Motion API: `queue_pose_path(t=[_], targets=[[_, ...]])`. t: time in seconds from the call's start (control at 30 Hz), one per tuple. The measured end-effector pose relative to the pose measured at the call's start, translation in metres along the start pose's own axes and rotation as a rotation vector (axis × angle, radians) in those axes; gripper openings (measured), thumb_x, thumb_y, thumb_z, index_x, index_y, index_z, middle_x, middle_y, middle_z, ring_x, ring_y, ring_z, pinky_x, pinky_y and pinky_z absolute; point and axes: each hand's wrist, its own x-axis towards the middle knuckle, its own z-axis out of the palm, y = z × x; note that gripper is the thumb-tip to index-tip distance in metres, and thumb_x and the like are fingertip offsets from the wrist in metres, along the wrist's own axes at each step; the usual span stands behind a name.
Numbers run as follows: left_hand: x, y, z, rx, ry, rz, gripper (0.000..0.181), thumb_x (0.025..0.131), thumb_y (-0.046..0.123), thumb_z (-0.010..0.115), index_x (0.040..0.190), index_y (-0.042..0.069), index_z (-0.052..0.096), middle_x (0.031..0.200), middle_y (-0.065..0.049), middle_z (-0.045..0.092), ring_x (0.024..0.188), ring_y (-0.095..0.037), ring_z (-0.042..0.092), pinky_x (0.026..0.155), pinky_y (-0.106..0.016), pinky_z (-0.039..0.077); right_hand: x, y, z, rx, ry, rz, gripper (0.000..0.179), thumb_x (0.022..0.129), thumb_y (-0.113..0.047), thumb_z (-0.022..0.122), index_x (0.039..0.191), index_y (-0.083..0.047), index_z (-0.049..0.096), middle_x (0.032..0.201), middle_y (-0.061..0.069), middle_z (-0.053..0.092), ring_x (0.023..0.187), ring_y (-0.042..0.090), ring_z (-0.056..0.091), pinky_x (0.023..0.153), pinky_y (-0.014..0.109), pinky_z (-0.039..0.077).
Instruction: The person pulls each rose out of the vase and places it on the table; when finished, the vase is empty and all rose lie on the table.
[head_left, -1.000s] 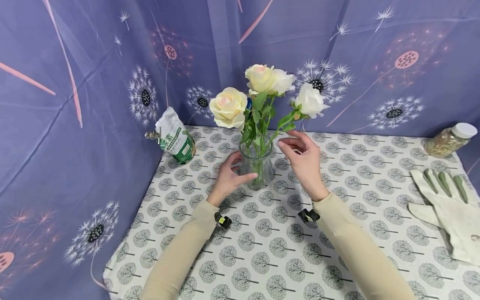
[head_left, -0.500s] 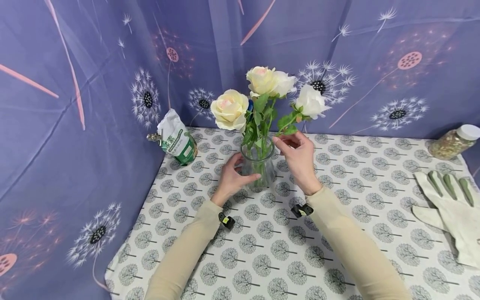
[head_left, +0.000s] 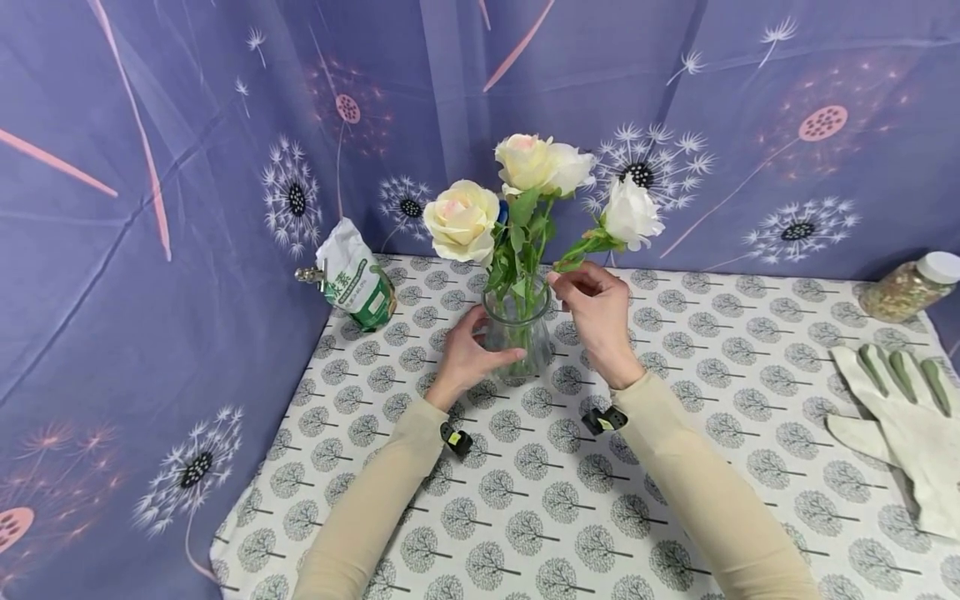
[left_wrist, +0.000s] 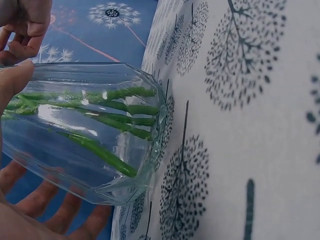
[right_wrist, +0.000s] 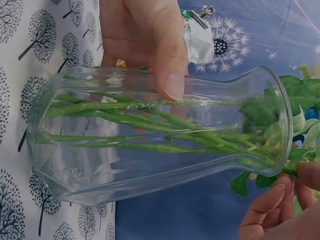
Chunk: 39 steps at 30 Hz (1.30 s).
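A clear glass vase stands upright on the cloth, holding several roses with green stems. My left hand holds the vase from the left, thumb across the front and fingers spread behind the glass. At the right of the rim, my right hand pinches the green stem of a white rose between thumb and fingertips. That rose leans out to the right. A large cream rose leans left, and another cream rose with a white one rises at the back.
A white-and-green bag with a metal clip stands at the back left. To the right lie a white-and-green work glove and a tilted jar with a white lid. A purple curtain hangs behind the tree-print tablecloth.
My right hand has come left to the vase rim and taken the white rose's stem. That bloom has tipped a little to the right. My left hand stays on the vase.
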Motion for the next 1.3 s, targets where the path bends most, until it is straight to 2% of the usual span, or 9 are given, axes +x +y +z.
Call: queue_pose_path(t=[0.27, 0.57, 0.8, 1.1, 1.3], targets=[[0.0, 0.001, 0.0, -0.022, -0.004, -0.007, 0.094, 0.072, 0.024, 0.102, 0.152, 0.01, 0.056, 0.144, -0.022, 0.067, 0.128, -0.043, 0.07, 0.111, -0.055, 0.062, 0.002, -0.003, 0.002, 0.017, 0.039, -0.016, 0.018, 0.099, -0.011, 0.079, 0.089, -0.026, 0.078, 0.075, -0.013, 0.072, 0.066, 0.005, 0.059, 0.058, 0.018, 0.049], [0.0, 0.002, 0.0, -0.027, -0.011, -0.034, 0.095, 0.073, 0.026, 0.103, 0.154, 0.013, 0.055, 0.146, -0.021, 0.066, 0.129, -0.043, 0.069, 0.111, -0.055, 0.062, 0.005, -0.012, 0.0, 0.103, 0.078, -0.077, 0.017, 0.098, -0.006, 0.079, 0.086, -0.019, 0.078, 0.068, -0.011, 0.066, 0.055, 0.005, 0.048, 0.05, 0.015, 0.039], [0.0, 0.002, -0.001, -0.021, -0.014, -0.026, 0.095, 0.074, 0.028, 0.102, 0.154, 0.012, 0.055, 0.147, -0.021, 0.065, 0.129, -0.043, 0.069, 0.11, -0.053, 0.063, 0.009, -0.023, -0.001, 0.185, 0.135, -0.113, 0.024, 0.096, -0.001, 0.078, 0.085, -0.022, 0.079, 0.066, -0.012, 0.067, 0.054, 0.004, 0.05, 0.05, 0.014, 0.043], [0.0, 0.0, -0.002, -0.012, -0.013, -0.014, 0.095, 0.073, 0.029, 0.102, 0.154, 0.012, 0.055, 0.146, -0.021, 0.066, 0.13, -0.043, 0.068, 0.11, -0.054, 0.063, 0.012, -0.034, -0.005, 0.25, 0.198, -0.133, 0.019, 0.096, 0.0, 0.079, 0.089, -0.017, 0.081, 0.07, -0.008, 0.07, 0.055, 0.004, 0.052, 0.05, 0.014, 0.044], [0.0, 0.001, -0.002, -0.005, -0.017, -0.019, 0.095, 0.074, 0.03, 0.102, 0.155, 0.013, 0.054, 0.146, -0.02, 0.066, 0.13, -0.042, 0.069, 0.11, -0.054, 0.063, 0.012, -0.046, -0.008, 0.322, 0.227, -0.173, 0.02, 0.096, 0.004, 0.077, 0.088, -0.014, 0.079, 0.073, -0.007, 0.071, 0.055, 0.004, 0.051, 0.049, 0.014, 0.041]])
